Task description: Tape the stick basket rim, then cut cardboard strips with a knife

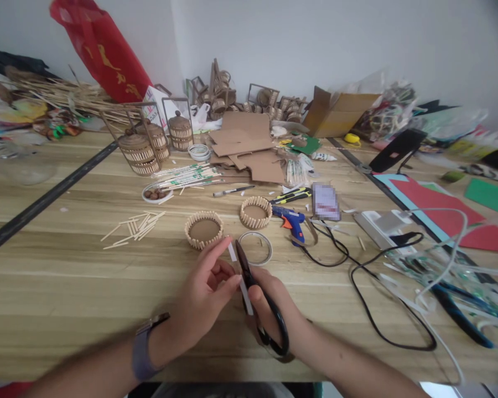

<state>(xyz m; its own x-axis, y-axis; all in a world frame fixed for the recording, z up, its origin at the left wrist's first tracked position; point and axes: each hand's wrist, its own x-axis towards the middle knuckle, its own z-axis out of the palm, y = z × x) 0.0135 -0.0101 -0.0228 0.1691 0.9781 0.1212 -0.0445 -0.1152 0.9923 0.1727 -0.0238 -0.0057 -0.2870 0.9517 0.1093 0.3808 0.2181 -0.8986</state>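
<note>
My left hand (203,296), with a watch on its wrist, pinches a narrow white strip (244,288) between thumb and fingers. Black-handled scissors (279,326) are held in my right hand (274,304), their dark blades pointing away from me beside the strip. Whether the blades touch the strip cannot be made out. Just beyond the hands lies a roll of white tape (269,251). Two round baskets of short wooden sticks on brown bases, one on the left (203,245) and one on the right (256,225), stand behind it.
Loose sticks (139,228) lie at left, near a bowl of brown balls (157,200). A blue glue gun (296,224), a cutter (292,195) and black cable (369,326) are at right, with pliers (460,320). Cardboard (247,132) and finished lidded baskets (139,152) stand farther back.
</note>
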